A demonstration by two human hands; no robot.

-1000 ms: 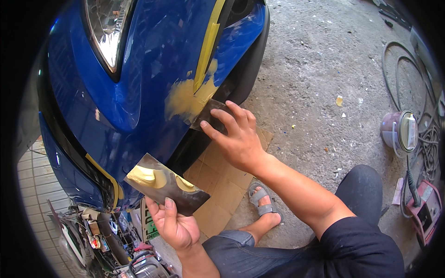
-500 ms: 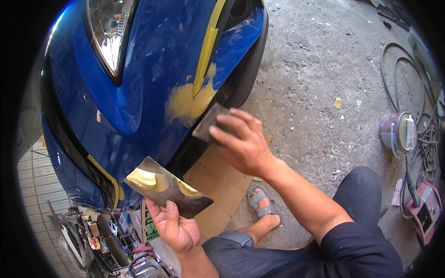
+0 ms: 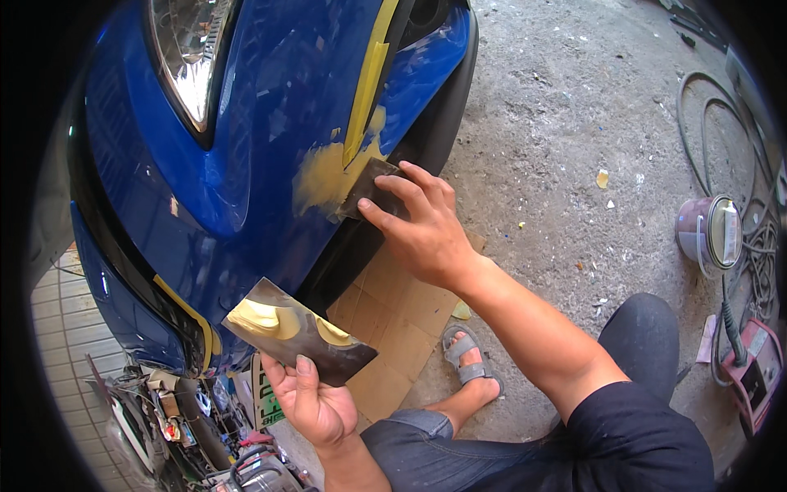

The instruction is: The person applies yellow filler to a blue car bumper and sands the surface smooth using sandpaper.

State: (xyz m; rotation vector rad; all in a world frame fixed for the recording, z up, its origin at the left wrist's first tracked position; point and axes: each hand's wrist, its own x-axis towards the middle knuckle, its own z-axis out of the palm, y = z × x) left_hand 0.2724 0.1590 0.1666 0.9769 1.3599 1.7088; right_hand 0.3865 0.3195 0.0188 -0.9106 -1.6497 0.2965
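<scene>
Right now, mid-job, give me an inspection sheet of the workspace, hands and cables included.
Surface: blue vehicle panel, yellow paste patch, yellow tape running up from it.
Job's things: dark flat spreader at the patch's lower right edge; dark plate bearing yellow paste.
Clutter: mixed items heaped lower left; tin at right.
Hands: left hand holds the plate; right hand holds the spreader.
Cables: coiled lines on the ground, far right.
Surroundings: concrete floor, cardboard near the panel.

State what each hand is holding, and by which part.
The left hand holds a flat dark plate by its lower edge. The right hand holds a dark spreader by the side nearest the palm; the grip behind it is hidden.
</scene>
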